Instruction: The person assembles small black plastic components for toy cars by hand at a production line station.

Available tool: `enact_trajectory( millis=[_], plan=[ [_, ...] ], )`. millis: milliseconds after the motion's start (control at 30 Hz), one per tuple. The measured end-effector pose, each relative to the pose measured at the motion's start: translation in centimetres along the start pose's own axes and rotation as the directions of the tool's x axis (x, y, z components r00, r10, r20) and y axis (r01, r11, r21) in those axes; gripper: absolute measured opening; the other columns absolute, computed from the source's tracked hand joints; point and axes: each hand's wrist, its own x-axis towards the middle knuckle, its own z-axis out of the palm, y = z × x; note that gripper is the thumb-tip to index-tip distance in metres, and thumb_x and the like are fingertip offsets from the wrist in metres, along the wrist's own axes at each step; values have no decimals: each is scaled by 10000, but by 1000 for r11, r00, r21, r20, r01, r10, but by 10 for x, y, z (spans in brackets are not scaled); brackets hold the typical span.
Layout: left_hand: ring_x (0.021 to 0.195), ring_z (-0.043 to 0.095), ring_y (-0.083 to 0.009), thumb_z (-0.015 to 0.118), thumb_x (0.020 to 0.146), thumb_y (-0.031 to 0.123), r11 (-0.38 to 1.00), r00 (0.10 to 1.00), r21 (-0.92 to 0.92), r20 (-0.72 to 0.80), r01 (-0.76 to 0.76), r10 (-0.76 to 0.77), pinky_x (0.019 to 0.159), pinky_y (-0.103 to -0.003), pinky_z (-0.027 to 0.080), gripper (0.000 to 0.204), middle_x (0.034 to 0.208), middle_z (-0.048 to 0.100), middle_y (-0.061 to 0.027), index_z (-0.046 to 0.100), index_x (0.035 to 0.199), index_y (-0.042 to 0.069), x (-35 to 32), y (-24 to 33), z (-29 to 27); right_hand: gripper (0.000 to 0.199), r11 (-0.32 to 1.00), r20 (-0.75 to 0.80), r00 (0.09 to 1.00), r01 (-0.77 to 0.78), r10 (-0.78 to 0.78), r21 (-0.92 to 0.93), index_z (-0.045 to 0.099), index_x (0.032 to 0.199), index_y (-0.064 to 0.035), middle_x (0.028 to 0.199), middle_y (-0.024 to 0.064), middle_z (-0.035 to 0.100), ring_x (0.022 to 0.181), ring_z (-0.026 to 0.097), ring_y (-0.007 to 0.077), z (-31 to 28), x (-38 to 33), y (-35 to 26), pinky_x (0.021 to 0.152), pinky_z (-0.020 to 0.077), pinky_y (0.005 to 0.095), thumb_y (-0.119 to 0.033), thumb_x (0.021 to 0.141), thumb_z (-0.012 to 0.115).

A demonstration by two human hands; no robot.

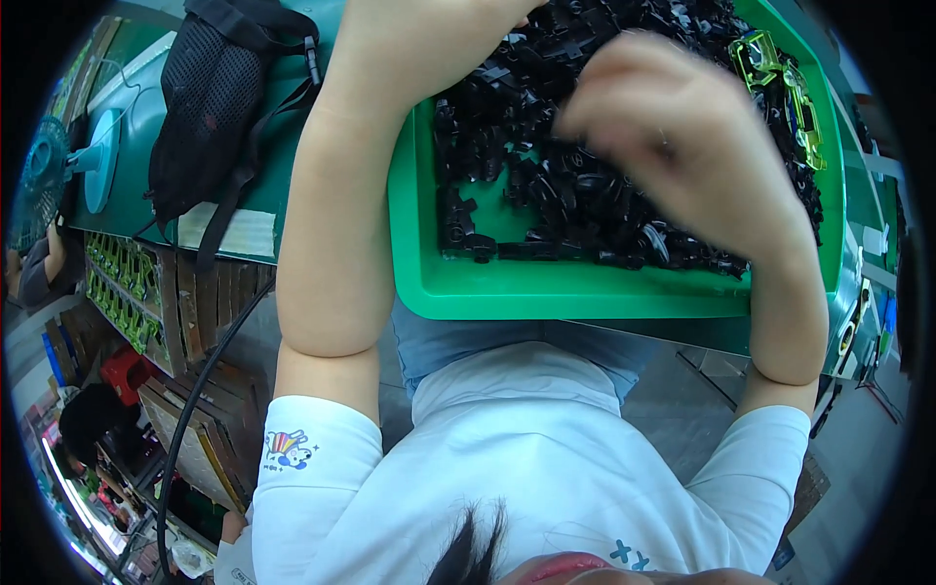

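Note:
A large green plastic tray (575, 304) lies in front of me, heaped with small black plastic parts (604, 200). My left hand (453, 29) reaches over the tray's far left side. Its fingers are mostly cut off by the upper edge of the picture, so what it holds is hidden. Above the middle of the heap is my right hand (673, 132), bent at the wrist and smeared by motion. Whether anything sits in its fingers does not show. Shiny yellow-green plastic frames (780, 93) rest on the black parts along the tray's right side.
A black mesh bag (210, 107) with straps lies on the green table to the left. Beyond it stands a blue fan (97, 161). Lower left are a rack of green parts (127, 292), wooden crates (200, 429), a black cable (195, 395) and other people.

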Motion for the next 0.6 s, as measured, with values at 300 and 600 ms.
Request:
enact_trajectory(
  millis=[300,600],
  plan=[
    [691,681,-124,614,914,78,1000,1000,14,18,-9,9,625,-225,516,140,752,707,-78,704,884,-24,2,0,0,213,979,323,942,142,-89,-146,688,811,-29,977,100,612,930,603,277,19,0,-10,769,520,377,3,604,726],
    [654,577,-59,664,917,96,869,947,-378,92,319,-308,593,-197,459,113,747,648,-19,655,912,-16,2,36,7,231,541,181,874,-429,452,723,703,1014,-39,861,24,704,721,614,51,-13,6,20,592,464,174,-249,925,670]
  ],
)
